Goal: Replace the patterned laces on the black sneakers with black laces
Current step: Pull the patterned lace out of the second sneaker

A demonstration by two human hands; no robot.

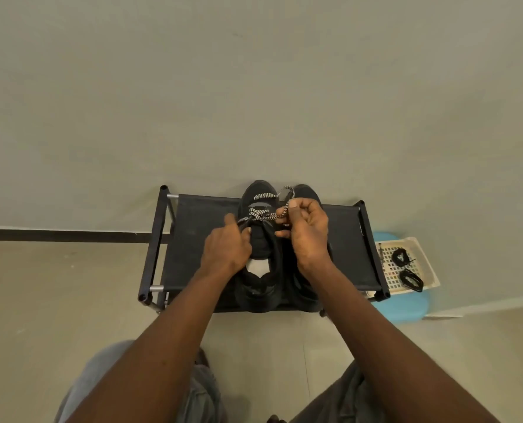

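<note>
Two black sneakers stand side by side on a black rack (193, 239), toes pointing away from me. The left sneaker (258, 288) carries a black-and-white patterned lace (258, 213) across its upper eyelets. My right hand (306, 232) pinches a loop of that lace and holds it up above the shoe. My left hand (228, 247) rests on the left side of the shoe's tongue, its fingers pinching the lace near the eyelets. The right sneaker (310, 193) is mostly hidden under my right hand. Two coiled black laces (411, 279) lie in a tray at the right.
A cream perforated tray (428, 264) sits on a light blue stool (406, 312) just right of the rack; a patterned lace lies along its left edge. The rack stands against a pale wall on a tiled floor. My knees are at the bottom of the view.
</note>
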